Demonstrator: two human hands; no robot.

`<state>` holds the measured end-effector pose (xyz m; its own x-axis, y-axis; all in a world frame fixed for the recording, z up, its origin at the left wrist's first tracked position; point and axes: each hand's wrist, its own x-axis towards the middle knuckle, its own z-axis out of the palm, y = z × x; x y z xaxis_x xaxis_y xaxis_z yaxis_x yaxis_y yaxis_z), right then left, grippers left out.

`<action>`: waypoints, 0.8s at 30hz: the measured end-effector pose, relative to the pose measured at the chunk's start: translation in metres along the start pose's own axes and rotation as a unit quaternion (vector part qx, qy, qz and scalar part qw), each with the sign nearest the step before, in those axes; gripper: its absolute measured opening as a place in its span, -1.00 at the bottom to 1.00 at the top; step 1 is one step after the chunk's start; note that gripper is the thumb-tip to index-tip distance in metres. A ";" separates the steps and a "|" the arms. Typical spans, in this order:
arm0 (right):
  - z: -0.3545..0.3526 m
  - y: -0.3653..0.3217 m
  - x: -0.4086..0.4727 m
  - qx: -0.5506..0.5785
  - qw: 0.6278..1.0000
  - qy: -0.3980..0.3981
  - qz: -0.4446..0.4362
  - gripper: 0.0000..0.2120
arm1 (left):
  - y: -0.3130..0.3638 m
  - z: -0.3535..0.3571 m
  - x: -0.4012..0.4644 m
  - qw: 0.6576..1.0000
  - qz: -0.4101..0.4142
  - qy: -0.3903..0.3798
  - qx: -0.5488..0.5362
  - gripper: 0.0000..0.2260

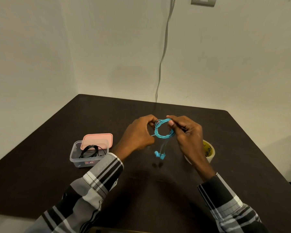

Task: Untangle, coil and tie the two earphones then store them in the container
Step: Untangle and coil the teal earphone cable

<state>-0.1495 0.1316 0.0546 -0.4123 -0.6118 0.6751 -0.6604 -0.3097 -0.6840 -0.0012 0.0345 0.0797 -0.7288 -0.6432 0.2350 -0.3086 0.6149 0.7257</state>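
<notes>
Two hands, left hand [139, 133] and right hand [185, 132], pinching blue earphones [164, 130] coiled above tabletop [40, 182]; tying next, then into container [88, 153] at nine o'clock beside black earphones [89, 151].

No text can be read with certainty. The clear container [84, 157] at the near left carries a small red and blue label [89, 163] on its front wall, its print too small to make out. The tape roll [208, 151] at the right shows black marks on its yellow core, illegible.
</notes>
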 end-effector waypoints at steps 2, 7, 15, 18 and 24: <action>0.000 -0.002 0.000 0.027 0.999 0.002 0.046 -0.80 | -0.003 0.001 -0.001 1.000 0.002 -0.005 -0.005 -0.57; -0.002 -0.003 -0.001 0.088 0.984 0.000 0.155 -0.80 | -0.012 -0.002 -0.009 0.968 -0.038 -0.084 -0.233 -0.60; 0.001 -0.009 -0.005 0.102 0.968 -0.037 0.227 -0.79 | -0.013 0.010 -0.014 0.963 -0.085 -0.041 -0.254 -0.78; 0.000 -0.015 -0.005 0.133 0.958 -0.049 0.250 -0.81 | -0.015 0.012 -0.014 0.955 -0.093 -0.015 -0.282 -0.84; -0.002 -0.022 -0.002 0.135 0.959 -0.053 0.242 -0.85 | -0.019 0.006 -0.016 0.945 -0.110 -0.067 -0.300 -0.81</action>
<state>-0.1351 0.1411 0.0687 -0.5550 -0.7972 0.2376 -0.2143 -0.1389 -0.9668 0.0121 0.0355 0.0579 -0.7707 -0.6368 -0.0196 -0.0892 0.0774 0.9930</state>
